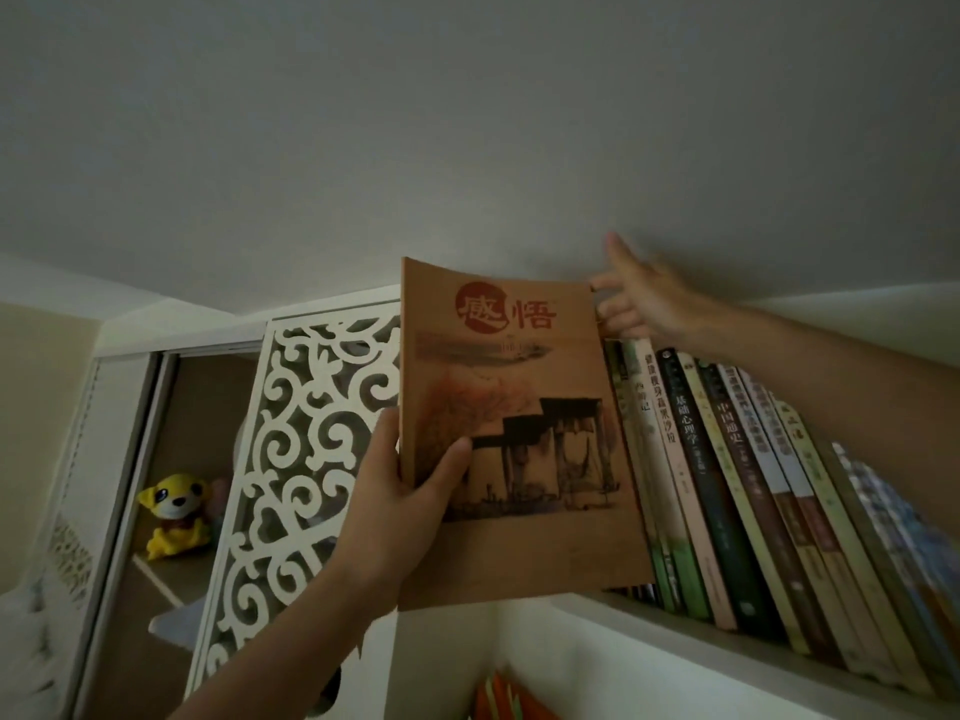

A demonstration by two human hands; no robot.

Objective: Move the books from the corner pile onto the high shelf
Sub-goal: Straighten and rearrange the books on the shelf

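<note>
Head view showed the left hand (402,504) gripping a brown paperback book (511,433) beside the high white shelf (691,636), right hand (636,298) open on shelved spines (727,459); insertion seemingly needed a gap.

Brown book (519,459) upright — beside shelved books (727,485) on high shelf (701,646).

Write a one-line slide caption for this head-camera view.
Left hand lifts a brown book beside shelved books; right hand steadies them.
</note>
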